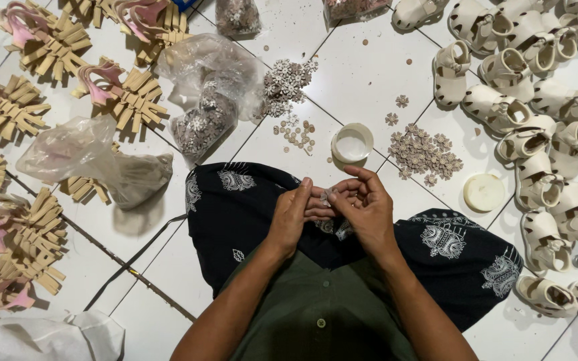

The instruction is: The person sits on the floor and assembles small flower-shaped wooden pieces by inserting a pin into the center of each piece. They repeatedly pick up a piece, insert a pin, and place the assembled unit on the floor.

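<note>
Left hand (292,217) and right hand (364,207) pinch a small flower trim (327,196) together above a black patterned cloth (249,200) on the lap

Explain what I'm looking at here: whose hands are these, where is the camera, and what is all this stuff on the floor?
There is one picture, from a camera on a person's head looking down at their lap. The person sits on a white tiled floor. Their left hand and right hand meet over a black patterned cloth, pinching a tiny pale piece between the fingers; what it is exactly is too small to tell. Ahead lie a loose pile of small beige flower-shaped ornaments and a shallow round white container. To the right are rows of cream child-size sandals; to the left, tan fringed pieces with pink parts and clear plastic bags.
</note>
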### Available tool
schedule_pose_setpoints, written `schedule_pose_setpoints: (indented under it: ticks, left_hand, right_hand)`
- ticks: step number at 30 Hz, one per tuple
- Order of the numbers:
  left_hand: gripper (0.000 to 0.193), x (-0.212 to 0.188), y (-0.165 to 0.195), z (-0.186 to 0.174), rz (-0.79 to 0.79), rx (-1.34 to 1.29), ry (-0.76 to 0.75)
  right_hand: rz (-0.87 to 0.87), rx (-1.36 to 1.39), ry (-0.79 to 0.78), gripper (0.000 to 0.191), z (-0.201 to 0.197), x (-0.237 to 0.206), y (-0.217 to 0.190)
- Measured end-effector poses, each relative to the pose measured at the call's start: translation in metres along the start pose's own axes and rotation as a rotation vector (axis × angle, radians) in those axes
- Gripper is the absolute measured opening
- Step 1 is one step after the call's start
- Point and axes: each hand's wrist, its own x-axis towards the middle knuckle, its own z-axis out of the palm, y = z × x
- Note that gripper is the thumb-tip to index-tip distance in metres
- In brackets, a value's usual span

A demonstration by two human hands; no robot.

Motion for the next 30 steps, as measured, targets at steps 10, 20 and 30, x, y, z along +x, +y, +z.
schedule_pose_setpoints:
  ticks: [10,20,30]
  left_hand:
    - [0.034,-0.002,0.011,0.007,-0.022,-0.004,-0.014]
    - [0.021,-0.002,0.004,0.009,-0.015,0.049,0.02]
    - [0.027,0.001,0.003,0.008,-0.065,0.0,-0.024]
  right_hand:
    - [0.067,0.042,0.008,0.042,-0.013,0.001,0.004]
    - [0.05,0.046,-0.033,0.044,-0.014,-0.006,0.008]
    - [0.093,0.059,-0.005,0.047,-0.018,-0.003,0.01]
